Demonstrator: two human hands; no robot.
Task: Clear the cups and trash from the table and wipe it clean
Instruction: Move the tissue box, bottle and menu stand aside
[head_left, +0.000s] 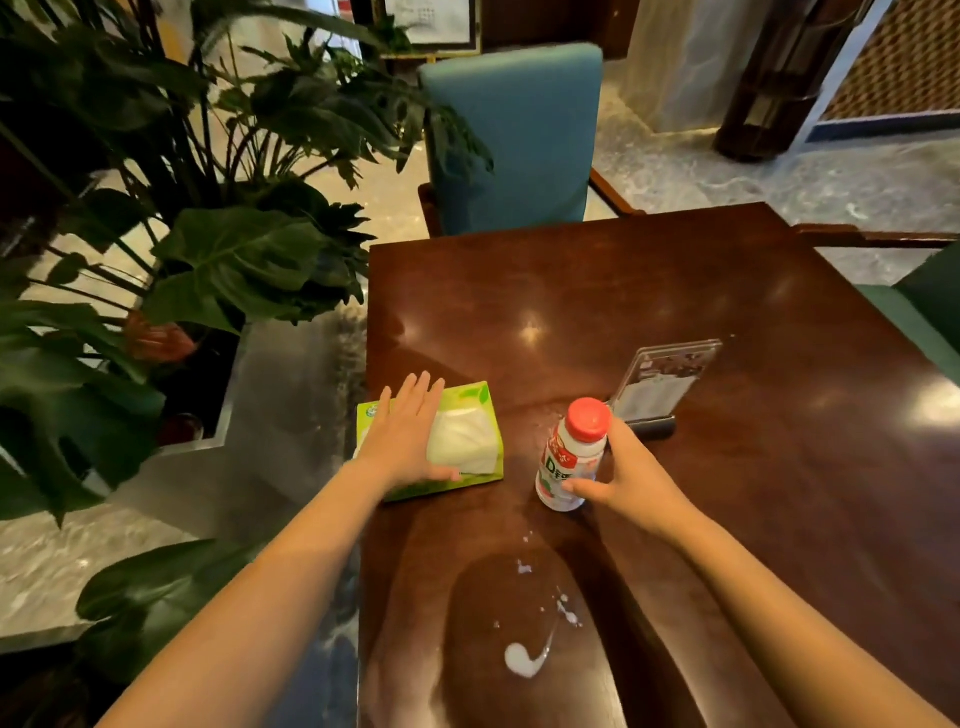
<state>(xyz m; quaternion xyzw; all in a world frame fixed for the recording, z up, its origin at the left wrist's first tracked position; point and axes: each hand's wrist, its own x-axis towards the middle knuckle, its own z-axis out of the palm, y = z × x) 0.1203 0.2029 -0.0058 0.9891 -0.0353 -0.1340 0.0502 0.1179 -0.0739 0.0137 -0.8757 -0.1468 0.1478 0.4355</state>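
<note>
Table (649, 291): dark reddish-brown, glossy, with pale light reflections. Spill (524, 660): white, in a blob with scattered droplets. Bottle (569, 460): white body, red cap, label in red and green with white lettering. Tissue pack (467, 441): lime green wrapper with a leaf motif, white tissue showing at the opening. Card stand (660, 382): clear plastic on a dark base; its insert appears white with a dark pattern, though blurred. Chair (514, 130): teal upholstery. Plant (234, 249): dark green leaves. Floor (779, 171): grey-white marbling.
</note>
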